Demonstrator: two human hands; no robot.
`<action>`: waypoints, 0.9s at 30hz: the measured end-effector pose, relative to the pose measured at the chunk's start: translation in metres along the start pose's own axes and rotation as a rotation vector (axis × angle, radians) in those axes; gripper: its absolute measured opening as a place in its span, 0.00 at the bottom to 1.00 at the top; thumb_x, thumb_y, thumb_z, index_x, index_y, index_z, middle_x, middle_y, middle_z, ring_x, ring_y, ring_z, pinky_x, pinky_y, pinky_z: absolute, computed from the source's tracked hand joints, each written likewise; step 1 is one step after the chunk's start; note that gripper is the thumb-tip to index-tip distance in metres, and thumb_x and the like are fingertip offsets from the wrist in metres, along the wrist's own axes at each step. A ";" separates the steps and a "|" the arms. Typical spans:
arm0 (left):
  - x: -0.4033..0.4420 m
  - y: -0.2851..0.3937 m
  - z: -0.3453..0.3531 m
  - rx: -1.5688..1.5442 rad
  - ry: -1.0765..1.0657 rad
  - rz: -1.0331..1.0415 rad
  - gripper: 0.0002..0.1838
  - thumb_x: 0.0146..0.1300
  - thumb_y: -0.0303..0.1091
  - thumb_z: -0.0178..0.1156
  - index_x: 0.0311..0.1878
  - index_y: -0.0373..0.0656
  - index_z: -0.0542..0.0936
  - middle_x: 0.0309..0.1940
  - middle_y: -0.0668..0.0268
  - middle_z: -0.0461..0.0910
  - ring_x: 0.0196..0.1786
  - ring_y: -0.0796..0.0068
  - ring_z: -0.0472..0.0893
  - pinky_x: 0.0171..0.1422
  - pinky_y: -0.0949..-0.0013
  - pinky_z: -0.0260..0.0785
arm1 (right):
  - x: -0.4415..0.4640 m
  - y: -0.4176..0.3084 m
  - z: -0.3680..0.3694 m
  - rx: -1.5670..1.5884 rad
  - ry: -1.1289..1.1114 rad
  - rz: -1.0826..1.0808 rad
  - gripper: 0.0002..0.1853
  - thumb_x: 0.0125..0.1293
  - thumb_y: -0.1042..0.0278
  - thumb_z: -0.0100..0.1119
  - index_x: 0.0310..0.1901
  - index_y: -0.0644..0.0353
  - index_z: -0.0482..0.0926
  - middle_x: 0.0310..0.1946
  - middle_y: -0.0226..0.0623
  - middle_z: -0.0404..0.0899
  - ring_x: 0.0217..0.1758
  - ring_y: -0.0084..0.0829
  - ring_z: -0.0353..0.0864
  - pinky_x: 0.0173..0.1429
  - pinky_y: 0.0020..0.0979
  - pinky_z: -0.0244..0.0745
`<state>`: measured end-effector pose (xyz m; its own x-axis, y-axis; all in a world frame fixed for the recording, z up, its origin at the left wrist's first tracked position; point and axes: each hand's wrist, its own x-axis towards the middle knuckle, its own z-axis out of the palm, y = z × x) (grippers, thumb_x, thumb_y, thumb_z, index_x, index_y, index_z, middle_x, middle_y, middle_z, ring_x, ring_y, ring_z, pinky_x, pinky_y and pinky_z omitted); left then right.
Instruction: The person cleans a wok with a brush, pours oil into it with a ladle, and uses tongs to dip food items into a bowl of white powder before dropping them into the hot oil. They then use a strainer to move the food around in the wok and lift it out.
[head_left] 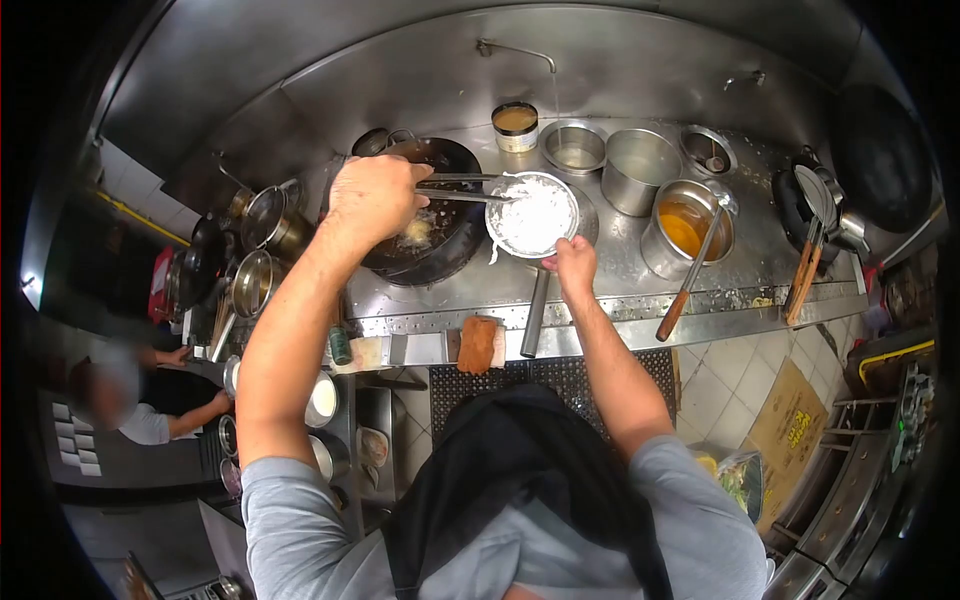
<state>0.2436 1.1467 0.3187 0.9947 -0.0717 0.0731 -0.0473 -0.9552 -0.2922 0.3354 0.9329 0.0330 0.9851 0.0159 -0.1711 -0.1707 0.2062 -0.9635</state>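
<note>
My left hand [375,195] is closed around a pair of long metal tongs [455,187], held above the wok. The tongs' tips reach into a metal bowl [490,232] of white, lumpy food [535,212]. A white strand hangs over the bowl's near left side. My right hand [573,265] grips the bowl by its near right rim, thumb on the edge. Left of the bowl, a dark wok [455,258] holds a pale yellow piece of food [417,230], partly hidden by my left hand. Under the bowl, a ladle-like tool's handle [538,315] points toward me.
Behind stand an open can [516,125], steel pots [640,170] and a pot of orange liquid [688,225] with a ladle [690,285]. A folded brown cloth [482,345] lies on the counter's front edge. Another person [150,405] is at the left. A tap [520,52] juts from the wall.
</note>
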 end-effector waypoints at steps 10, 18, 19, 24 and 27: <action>-0.036 -0.009 -0.069 0.011 0.254 0.030 0.20 0.52 0.39 0.70 0.50 0.49 0.84 0.36 0.63 0.83 0.39 0.59 0.83 0.44 0.60 0.76 | 0.007 0.002 0.003 0.138 -0.038 0.095 0.07 0.66 0.72 0.49 0.39 0.67 0.72 0.34 0.42 0.79 0.28 0.32 0.82 0.33 0.32 0.83; -0.045 -0.019 -0.104 0.089 0.358 -0.044 0.21 0.53 0.39 0.69 0.52 0.52 0.83 0.35 0.64 0.83 0.38 0.60 0.83 0.43 0.60 0.75 | 0.012 -0.002 0.008 0.144 -0.060 0.097 0.06 0.65 0.73 0.49 0.38 0.67 0.73 0.34 0.44 0.80 0.28 0.34 0.83 0.33 0.33 0.84; -0.045 -0.022 -0.107 0.108 0.390 -0.046 0.21 0.53 0.39 0.69 0.53 0.52 0.83 0.35 0.65 0.83 0.38 0.60 0.83 0.43 0.61 0.75 | 0.012 -0.001 0.009 0.140 -0.053 0.105 0.06 0.65 0.73 0.49 0.37 0.67 0.73 0.34 0.43 0.80 0.28 0.34 0.83 0.33 0.33 0.84; -0.045 -0.031 -0.125 0.147 0.407 -0.112 0.22 0.56 0.40 0.68 0.56 0.53 0.82 0.38 0.63 0.83 0.42 0.59 0.82 0.46 0.60 0.73 | 0.010 0.004 0.012 0.152 -0.044 0.107 0.07 0.65 0.73 0.50 0.36 0.68 0.73 0.30 0.43 0.79 0.27 0.35 0.83 0.30 0.32 0.82; -0.045 -0.041 -0.133 0.159 0.436 -0.146 0.22 0.57 0.39 0.67 0.57 0.52 0.81 0.40 0.62 0.83 0.44 0.58 0.82 0.47 0.60 0.73 | 0.010 0.006 0.011 0.162 -0.045 0.123 0.07 0.65 0.73 0.49 0.37 0.68 0.73 0.31 0.44 0.80 0.28 0.35 0.84 0.31 0.33 0.82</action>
<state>0.1890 1.1512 0.4547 0.8579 -0.0865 0.5065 0.1376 -0.9111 -0.3886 0.3447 0.9452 0.0280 0.9577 0.0931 -0.2723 -0.2875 0.3550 -0.8896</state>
